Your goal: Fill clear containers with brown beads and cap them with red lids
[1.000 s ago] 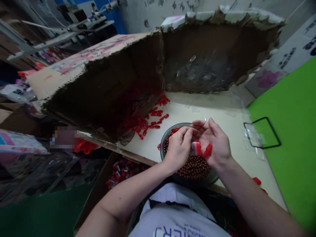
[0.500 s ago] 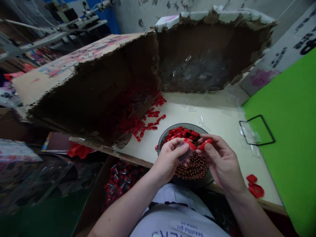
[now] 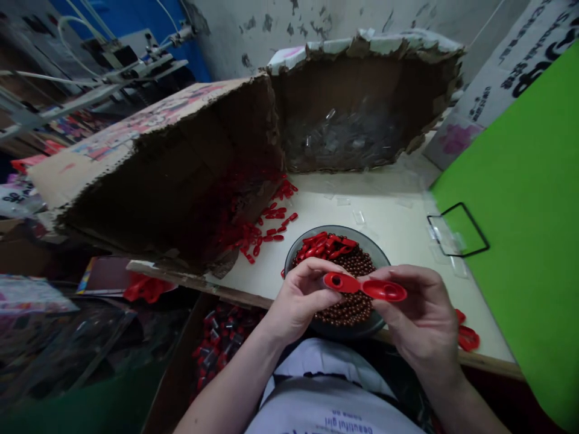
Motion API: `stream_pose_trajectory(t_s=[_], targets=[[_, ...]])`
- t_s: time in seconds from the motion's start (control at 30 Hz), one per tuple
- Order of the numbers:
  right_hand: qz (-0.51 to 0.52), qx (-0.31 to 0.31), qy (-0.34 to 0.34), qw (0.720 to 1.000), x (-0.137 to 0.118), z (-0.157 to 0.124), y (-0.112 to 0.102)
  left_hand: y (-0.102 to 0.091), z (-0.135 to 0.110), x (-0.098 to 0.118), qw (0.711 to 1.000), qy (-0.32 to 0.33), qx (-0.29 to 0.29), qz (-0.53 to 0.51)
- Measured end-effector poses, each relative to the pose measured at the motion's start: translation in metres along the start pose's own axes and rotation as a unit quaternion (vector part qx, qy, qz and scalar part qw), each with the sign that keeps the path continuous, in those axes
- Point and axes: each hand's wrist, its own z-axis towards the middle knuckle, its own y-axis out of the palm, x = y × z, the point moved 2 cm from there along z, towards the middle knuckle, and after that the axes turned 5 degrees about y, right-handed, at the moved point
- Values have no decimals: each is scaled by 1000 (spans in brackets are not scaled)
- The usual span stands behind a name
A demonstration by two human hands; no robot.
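Observation:
Between my two hands, above a bowl, is a red plastic case (image 3: 346, 283) made of two oval halves joined in the middle and spread open. My left hand (image 3: 294, 298) pinches the left half, which has a small dark hole. The right half, hollow like a lid, is gripped between thumb and fingers of my right hand (image 3: 425, 310). Under them stands the grey bowl (image 3: 383, 258). It contains brown beads (image 3: 350, 313) and a heap of red plastic pieces (image 3: 323, 244) at its far side.
A torn carton (image 3: 181, 163) spills small red parts (image 3: 274, 232) at left. Another carton (image 3: 416, 78) at the back contains clear plastic pieces (image 3: 344, 135). Red-and-clear pieces (image 3: 217, 337) fill a box below. At right are a green panel (image 3: 520, 181) and red pieces (image 3: 469, 339).
The red case has been turned and spread, so both halves now face up. My hands have moved slightly apart, the right one outward and down. The camera view has shifted a little.

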Motion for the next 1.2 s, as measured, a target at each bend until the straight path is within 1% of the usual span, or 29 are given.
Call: stream_pose_trajectory(t_s=[0.07,0.13,0.23,0.3,0.37,0.47,0.6,0.67,0.73,0.83,0.93,1.03,1.1,1.2], targets=[[12,10,1,1000,-2,-3,-1,3,-2,-2,1000,16,-8,13],[-12,2,-17,1000,-5,-4,-3,4,-4,-4,999,21,-6,32],[-99,-36,-68,992,-13,-5,-3,4,-6,-7,997,33,-1,69],[-162,-69,-103,979,-17,-4,-3,4,-7,-6,994,54,-1,96],[-216,-89,-128,964,-19,-4,-2,5,-9,-3,988,81,-1,134],[-268,-96,-151,947,-18,-3,-2,9,-12,5,968,111,13,225],[-325,-90,-196,921,-14,-5,0,16,-17,16,927,134,32,350],[-349,-84,-211,909,-13,-7,1,19,-19,19,913,144,32,380],[-360,-80,-217,904,-12,-9,2,22,-19,20,909,145,29,390],[-351,-72,-219,908,-11,-11,1,25,-19,19,908,145,18,392],[-313,-70,-192,928,-6,-9,-3,27,-16,19,916,131,0,379],[-267,-68,-178,945,-2,-7,-9,30,-15,24,934,94,-29,343],[-251,-74,-186,947,-1,-8,-12,31,-15,28,941,67,-52,327],[-238,-106,-196,945,0,-10,-17,29,-17,32,943,21,-90,319]])
